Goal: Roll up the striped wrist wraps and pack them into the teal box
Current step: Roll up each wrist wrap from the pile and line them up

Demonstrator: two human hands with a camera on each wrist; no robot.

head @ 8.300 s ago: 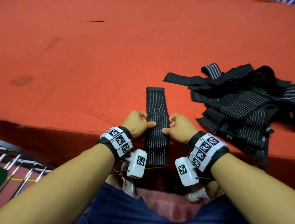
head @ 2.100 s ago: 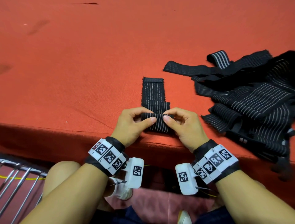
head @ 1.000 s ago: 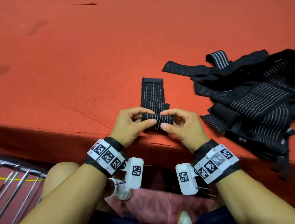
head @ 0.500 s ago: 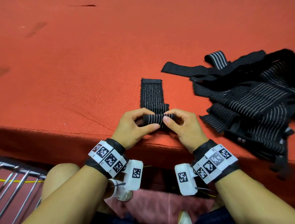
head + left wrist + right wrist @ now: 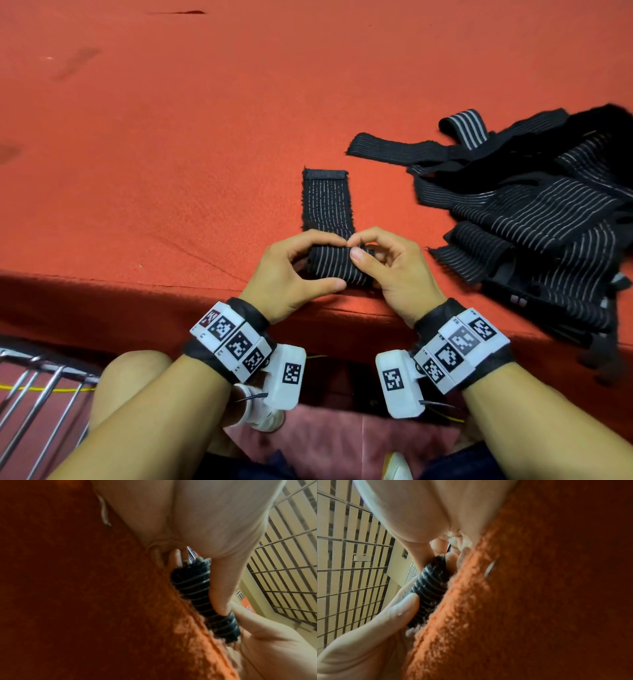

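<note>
1. Head view, nearest: two bare forearms reach forward, each wrist wearing a black band with white coded tags.
2. At the counter (image 5: pixel 171 144) edge, the left hand (image 5: pixel 291 270) and right hand (image 5: pixel 394 270) hold a partly rolled striped wrist wrap (image 5: pixel 337 263). The fingers (image 5: pixel 325 286) of both hands are curled around the roll, thumbs clamped on its near side.
3. The roll is a tight, ribbed cylinder of black elastic with thin white lines; the wrist views show its fuzzy, frayed ends.
4. Beyond the hands, the wrap's unrolled tail (image 5: pixel 327 202) lies flat on the counter, ending in a stitched black tab.
5. The counter covering is orange-red, felt-like and fuzzy.
6. Risk: the springy elastic could loosen if either thumb lifts, or roll crooked if one hand leads. The fuzzy covering may drag the tail sideways.
7. Farther right lies a tangled pile of wraps (image 5: pixel 534 219), some overhanging the counter edge, likely to slide off.
8. No teal box is in view.
</note>
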